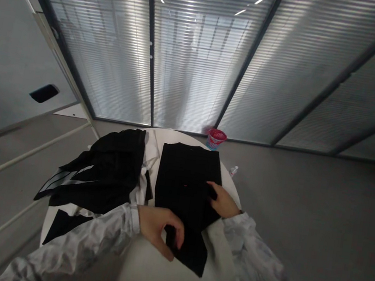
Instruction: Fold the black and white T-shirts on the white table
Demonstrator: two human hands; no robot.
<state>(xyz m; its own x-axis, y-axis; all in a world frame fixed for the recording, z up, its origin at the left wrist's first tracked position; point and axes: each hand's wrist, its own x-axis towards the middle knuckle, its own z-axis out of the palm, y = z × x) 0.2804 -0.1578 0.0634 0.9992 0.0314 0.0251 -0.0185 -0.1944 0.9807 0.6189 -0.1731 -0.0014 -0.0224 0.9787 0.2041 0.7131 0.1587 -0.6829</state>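
A black garment [186, 173] lies partly folded on the round white table [188, 138], its upper part squared off and a narrower piece slanting toward me. At its near left edge, my left hand [161, 230] curls thumb and fingers round the black cloth. My right hand [223, 202] is at the garment's right edge, its fingers closed on a fold there; the fingertips are partly hidden by cloth. What kind of garment it is I cannot make out.
Left on the table is a loose heap of black clothing [110, 167] with white-striped parts, beside white cloth [150, 147]. On the floor beyond stand a red and blue basket [216, 137] and a plastic bottle [233, 170]. A pale metal rail [24, 157] runs along the left.
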